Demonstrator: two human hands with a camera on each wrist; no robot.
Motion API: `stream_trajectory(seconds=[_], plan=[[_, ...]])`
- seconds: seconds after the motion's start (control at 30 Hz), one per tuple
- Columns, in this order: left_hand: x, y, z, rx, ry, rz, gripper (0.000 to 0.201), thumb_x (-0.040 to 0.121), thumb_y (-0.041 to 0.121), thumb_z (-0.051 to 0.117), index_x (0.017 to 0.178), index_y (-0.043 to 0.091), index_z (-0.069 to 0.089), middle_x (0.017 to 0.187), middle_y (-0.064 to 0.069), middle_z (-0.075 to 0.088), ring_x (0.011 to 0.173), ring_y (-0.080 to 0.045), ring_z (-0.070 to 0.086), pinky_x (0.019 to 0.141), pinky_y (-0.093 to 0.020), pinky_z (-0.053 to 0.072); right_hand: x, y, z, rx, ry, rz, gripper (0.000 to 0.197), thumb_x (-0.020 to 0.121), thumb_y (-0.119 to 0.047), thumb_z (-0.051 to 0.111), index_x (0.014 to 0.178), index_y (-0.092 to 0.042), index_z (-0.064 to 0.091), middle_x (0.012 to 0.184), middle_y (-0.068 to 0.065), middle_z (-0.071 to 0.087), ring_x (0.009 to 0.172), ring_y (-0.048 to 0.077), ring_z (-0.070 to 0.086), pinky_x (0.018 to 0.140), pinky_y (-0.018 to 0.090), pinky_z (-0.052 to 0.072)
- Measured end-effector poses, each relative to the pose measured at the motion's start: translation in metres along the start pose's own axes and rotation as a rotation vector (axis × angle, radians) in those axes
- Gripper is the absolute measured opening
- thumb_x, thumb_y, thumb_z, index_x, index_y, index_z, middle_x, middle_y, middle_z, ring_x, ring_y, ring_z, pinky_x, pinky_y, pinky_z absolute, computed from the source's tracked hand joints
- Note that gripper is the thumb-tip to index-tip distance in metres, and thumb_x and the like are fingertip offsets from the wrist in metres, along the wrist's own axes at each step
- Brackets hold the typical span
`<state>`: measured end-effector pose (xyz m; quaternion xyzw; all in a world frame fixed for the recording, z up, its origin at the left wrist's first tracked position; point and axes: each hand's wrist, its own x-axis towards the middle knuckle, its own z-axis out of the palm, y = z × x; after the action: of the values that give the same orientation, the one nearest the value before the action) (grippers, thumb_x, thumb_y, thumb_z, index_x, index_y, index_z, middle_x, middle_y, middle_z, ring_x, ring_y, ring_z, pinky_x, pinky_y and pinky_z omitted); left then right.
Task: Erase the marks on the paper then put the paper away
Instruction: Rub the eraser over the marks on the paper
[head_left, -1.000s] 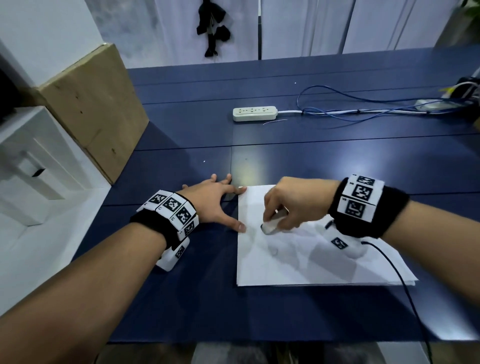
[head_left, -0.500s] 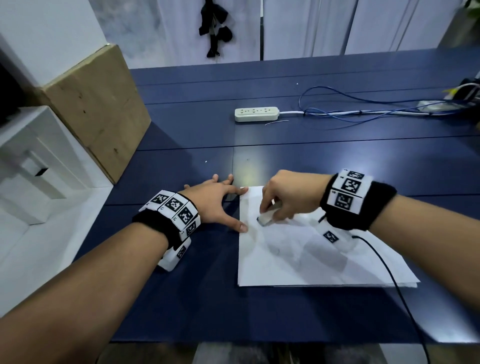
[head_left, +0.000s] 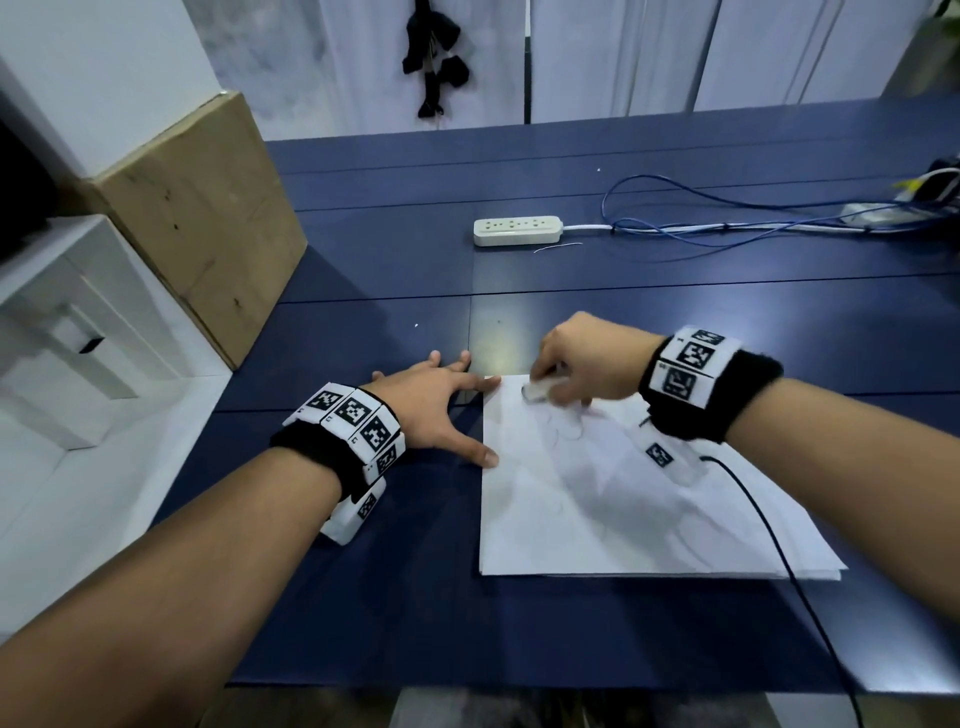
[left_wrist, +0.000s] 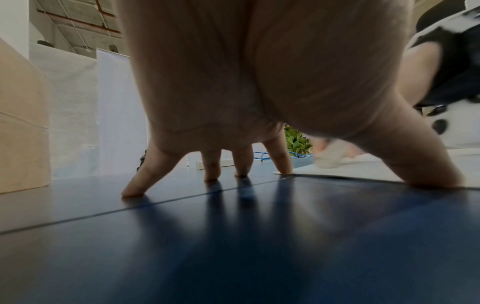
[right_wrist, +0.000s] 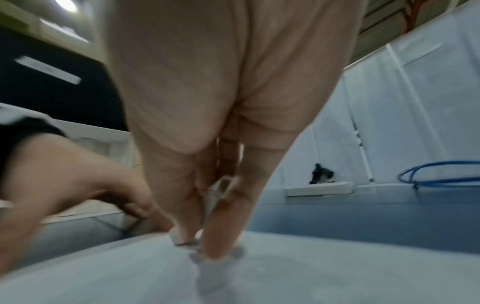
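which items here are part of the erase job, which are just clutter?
In play:
paper, faint marks left
eraser, pinched in right hand
left hand, fingers spread, thumb and index tip on the paper's left edge

Lying about:
power strip
blue cable
cardboard box
white shelf

This looks like a work or recording room rather than a home. A long dark-blue tabletop (head_left: 675, 332) of joined panels carries a white power strip (head_left: 517, 231) with blue cables (head_left: 727, 228) trailing off to the right. White curtain-like panels (head_left: 623, 52) close off the far side, and a large cardboard box (head_left: 208, 218) leans beside a white cabinet (head_left: 67, 332). Above, the left wrist view shows bare ceiling beams (left_wrist: 78, 22), as in an industrial hall.
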<state>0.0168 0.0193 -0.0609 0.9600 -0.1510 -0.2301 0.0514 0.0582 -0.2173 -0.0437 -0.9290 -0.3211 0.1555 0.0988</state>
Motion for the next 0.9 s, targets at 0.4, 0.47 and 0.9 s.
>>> stream_trajectory(seconds=[0.4,0.47,0.9], plan=[[0.001,0.000,0.001,0.002,0.002,-0.001,0.112,0.054,0.088,0.068,0.151,0.055,0.022,0.166,0.017,-0.005,0.154,-0.020,-0.008,0.104,-0.082,0.012,-0.009,-0.007,0.001,0.009,-0.090,-0.031,0.020,0.076,-0.031,0.070,0.094,-0.025,0.075,0.083,-0.003,0.074,0.055,0.006,0.069,0.068,0.030,0.060],[0.000,0.001,0.000,0.003,0.000,-0.003,0.112,0.054,0.088,0.068,0.151,0.055,0.022,0.166,0.018,-0.006,0.154,-0.021,-0.008,0.104,-0.082,0.012,0.009,0.003,-0.005,-0.014,0.035,0.034,0.016,0.078,-0.025,0.071,0.093,-0.020,0.075,0.087,-0.002,0.074,0.057,0.010,0.071,0.067,0.030,0.060],[-0.002,0.001,-0.001,-0.003,-0.008,-0.009,0.113,0.055,0.087,0.069,0.152,0.053,0.022,0.166,0.018,-0.006,0.154,-0.019,-0.009,0.106,-0.081,0.010,0.009,0.008,-0.007,0.010,0.050,0.083,0.020,0.080,-0.024,0.071,0.099,-0.020,0.073,0.089,-0.002,0.073,0.060,0.012,0.072,0.071,0.026,0.057]])
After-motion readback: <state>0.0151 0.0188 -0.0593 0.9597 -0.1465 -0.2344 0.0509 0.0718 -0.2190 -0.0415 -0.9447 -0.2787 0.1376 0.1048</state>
